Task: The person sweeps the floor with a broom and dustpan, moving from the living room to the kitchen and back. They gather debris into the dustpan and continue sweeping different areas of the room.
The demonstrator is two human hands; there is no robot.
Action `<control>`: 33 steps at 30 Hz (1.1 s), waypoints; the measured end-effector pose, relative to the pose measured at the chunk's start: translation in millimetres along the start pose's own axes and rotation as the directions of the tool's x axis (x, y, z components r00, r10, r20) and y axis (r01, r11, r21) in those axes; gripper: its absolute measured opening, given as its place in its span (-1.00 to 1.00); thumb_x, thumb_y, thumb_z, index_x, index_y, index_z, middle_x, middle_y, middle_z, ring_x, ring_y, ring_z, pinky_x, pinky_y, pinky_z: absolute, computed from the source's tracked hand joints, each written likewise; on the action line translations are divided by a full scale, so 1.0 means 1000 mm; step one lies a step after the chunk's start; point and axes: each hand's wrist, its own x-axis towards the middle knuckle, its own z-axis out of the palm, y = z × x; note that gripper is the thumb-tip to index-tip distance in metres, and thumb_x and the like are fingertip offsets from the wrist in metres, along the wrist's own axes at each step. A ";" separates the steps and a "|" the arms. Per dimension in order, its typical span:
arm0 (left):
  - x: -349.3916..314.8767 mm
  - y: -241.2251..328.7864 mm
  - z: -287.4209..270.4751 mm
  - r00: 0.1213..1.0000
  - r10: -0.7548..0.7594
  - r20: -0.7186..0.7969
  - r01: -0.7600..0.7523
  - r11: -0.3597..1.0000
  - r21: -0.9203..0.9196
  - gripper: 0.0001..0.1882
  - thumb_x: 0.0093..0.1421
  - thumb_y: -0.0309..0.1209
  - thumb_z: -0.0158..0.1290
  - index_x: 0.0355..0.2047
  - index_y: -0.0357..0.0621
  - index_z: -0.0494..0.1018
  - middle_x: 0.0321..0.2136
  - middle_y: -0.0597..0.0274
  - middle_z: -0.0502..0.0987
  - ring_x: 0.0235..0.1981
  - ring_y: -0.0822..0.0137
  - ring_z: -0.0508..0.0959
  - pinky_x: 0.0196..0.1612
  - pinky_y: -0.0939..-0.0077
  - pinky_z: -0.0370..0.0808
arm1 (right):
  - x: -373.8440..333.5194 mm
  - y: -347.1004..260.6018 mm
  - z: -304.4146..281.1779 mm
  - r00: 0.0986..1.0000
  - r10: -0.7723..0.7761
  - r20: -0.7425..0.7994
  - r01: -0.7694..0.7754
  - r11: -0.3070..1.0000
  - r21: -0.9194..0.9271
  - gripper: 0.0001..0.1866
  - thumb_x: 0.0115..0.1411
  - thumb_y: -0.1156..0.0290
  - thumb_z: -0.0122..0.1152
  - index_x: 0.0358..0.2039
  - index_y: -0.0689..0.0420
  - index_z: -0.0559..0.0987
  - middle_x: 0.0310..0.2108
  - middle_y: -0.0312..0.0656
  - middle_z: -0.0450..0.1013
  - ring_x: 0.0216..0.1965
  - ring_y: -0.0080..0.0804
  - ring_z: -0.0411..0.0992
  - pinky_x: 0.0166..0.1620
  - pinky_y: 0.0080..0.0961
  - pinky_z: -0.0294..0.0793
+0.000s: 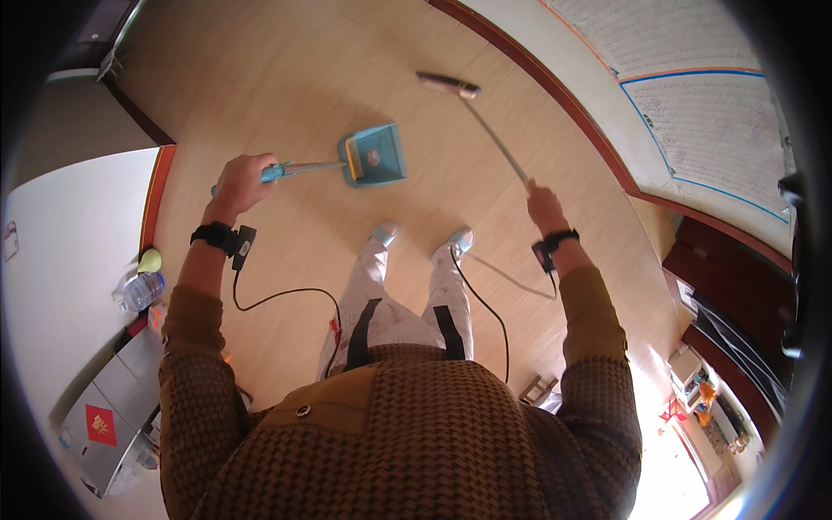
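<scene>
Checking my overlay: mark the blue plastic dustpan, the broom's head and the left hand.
blue plastic dustpan point(378, 156), head view, middle of its pan.
broom's head point(447, 83), head view, its dark bristle end.
left hand point(243, 182), head view, knuckles.

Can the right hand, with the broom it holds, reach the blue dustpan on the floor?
Probably yes. The right hand holds the broom, whose head rests right of the blue dustpan, held by the left hand; only bare floor lies between.
</scene>
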 end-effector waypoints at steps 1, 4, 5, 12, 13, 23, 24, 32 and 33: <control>0.001 -0.002 -0.001 1.000 0.017 -0.001 -0.017 1.000 0.004 -0.81 -0.02 -0.40 0.19 -0.33 -0.05 0.54 -0.48 0.04 0.59 -0.38 -0.05 0.59 -0.30 0.10 0.51 | -0.024 0.003 0.002 0.999 -0.018 0.045 0.023 0.996 -0.091 -0.51 0.26 0.35 0.11 0.20 0.14 0.35 -0.30 0.15 0.53 -0.25 0.14 0.55 -0.23 -0.04 0.59; 0.006 -0.007 -0.001 0.998 0.057 0.001 -0.057 0.998 0.014 -0.82 -0.02 -0.41 0.17 -0.34 -0.07 0.54 -0.47 0.03 0.59 -0.38 -0.06 0.58 -0.29 0.07 0.51 | -0.102 0.010 0.003 0.990 -0.012 0.140 0.035 0.987 -0.160 -0.44 0.28 0.33 0.13 0.27 0.07 0.26 -0.28 0.04 0.49 -0.25 0.04 0.55 -0.24 -0.14 0.59; 0.007 -0.009 -0.001 0.998 0.063 -0.004 -0.063 0.998 0.011 -0.82 -0.02 -0.41 0.16 -0.34 -0.08 0.54 -0.47 0.03 0.59 -0.37 -0.06 0.58 -0.29 0.06 0.50 | -0.127 0.009 0.002 0.988 -0.005 0.157 0.031 0.986 -0.162 -0.45 0.28 0.33 0.13 0.26 0.07 0.27 -0.29 0.03 0.49 -0.26 0.03 0.55 -0.25 -0.13 0.59; 0.006 -0.024 -0.003 0.996 0.089 0.016 -0.089 0.996 -0.001 -0.82 -0.03 -0.42 0.13 -0.35 -0.07 0.56 -0.44 0.01 0.60 -0.35 -0.08 0.58 -0.28 0.05 0.50 | -0.275 -0.017 0.004 0.969 0.146 0.201 -0.146 0.989 -0.016 -0.46 0.23 0.36 0.19 0.23 -0.01 0.34 -0.25 0.08 0.50 -0.23 0.11 0.54 -0.19 -0.07 0.56; 0.005 -0.026 -0.003 0.995 0.103 0.007 -0.103 0.995 -0.007 -0.82 -0.03 -0.42 0.13 -0.36 -0.08 0.56 -0.45 0.01 0.59 -0.35 -0.08 0.58 -0.28 0.05 0.50 | -0.293 -0.023 0.005 0.971 0.169 0.167 -0.179 0.983 0.046 -0.46 0.22 0.36 0.20 0.22 -0.02 0.36 -0.24 0.08 0.50 -0.23 0.12 0.53 -0.18 -0.06 0.55; -0.035 -0.044 0.005 0.984 0.177 -0.033 -0.179 0.980 -0.091 -0.84 0.02 -0.36 0.17 -0.39 -0.13 0.50 -0.48 -0.01 0.57 -0.36 -0.12 0.56 -0.31 0.05 0.49 | -0.307 -0.101 0.073 0.893 0.447 -0.052 -0.362 0.781 0.510 -0.82 0.14 0.49 0.12 -0.21 0.19 0.49 -0.36 0.13 0.52 -0.22 0.21 0.49 -0.21 -0.05 0.51; -0.043 -0.044 0.005 0.986 0.166 -0.026 -0.168 0.979 -0.115 -0.83 0.03 -0.35 0.18 -0.39 -0.12 0.50 -0.48 -0.01 0.56 -0.36 -0.12 0.56 -0.32 0.04 0.48 | -0.298 -0.106 0.079 0.908 0.415 -0.056 -0.338 0.806 0.485 -0.83 0.14 0.49 0.12 -0.23 0.19 0.48 -0.37 0.13 0.51 -0.23 0.21 0.48 -0.22 -0.03 0.50; -0.094 -0.029 0.020 0.990 0.136 -0.025 -0.138 0.988 -0.077 -0.86 0.04 -0.37 0.15 -0.42 -0.13 0.49 -0.54 -0.03 0.53 -0.43 -0.15 0.54 -0.38 0.05 0.46 | -0.320 -0.135 0.094 0.937 0.315 0.149 -0.349 0.862 0.369 -0.78 0.19 0.45 0.06 -0.14 0.18 0.43 -0.35 0.22 0.53 -0.20 0.27 0.50 -0.18 0.05 0.53; -0.099 -0.028 0.023 0.989 0.143 -0.021 -0.145 0.987 -0.074 -0.86 0.03 -0.38 0.15 -0.40 -0.13 0.51 -0.54 -0.02 0.53 -0.44 -0.15 0.54 -0.40 0.06 0.46 | -0.328 -0.141 0.096 0.927 0.330 0.176 -0.373 0.854 0.363 -0.76 0.20 0.45 0.05 -0.11 0.17 0.43 -0.34 0.22 0.53 -0.19 0.27 0.50 -0.17 0.06 0.53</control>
